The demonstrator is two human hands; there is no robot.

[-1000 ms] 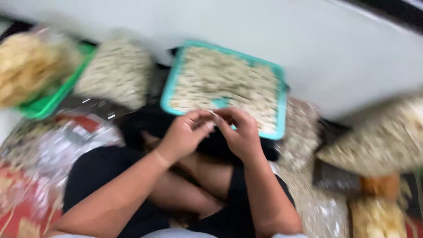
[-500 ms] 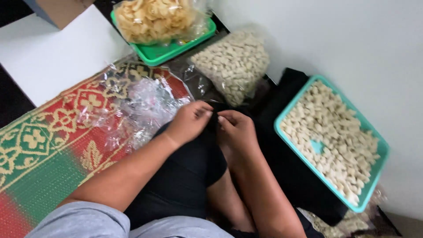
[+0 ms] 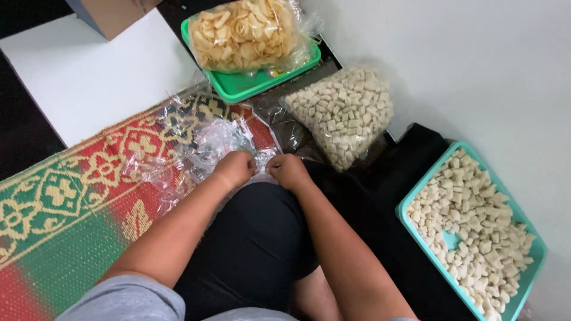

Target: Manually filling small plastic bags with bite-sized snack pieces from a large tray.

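1. Clear plastic bags [image 3: 196, 148] lie in a crumpled pile on the red and green mat [image 3: 77, 202], just past the fingertips. The pile is too bunched up to tell which way it points.
2. The left hand [image 3: 235, 168] and right hand [image 3: 287, 170] sit side by side, knuckles up, fingers curled down, pinching the thin plastic at the pile's near edge.
3. Past the fingers sits a green tray [image 3: 250, 83] with a bag of yellow crackers [image 3: 244, 32]. To the right lie a bag of small pale cubes [image 3: 345, 113] and a teal tray [image 3: 416, 199].

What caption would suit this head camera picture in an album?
Seated on a patterned mat, both hands, left hand and right hand, grip clear plastic bags between trays of crackers.
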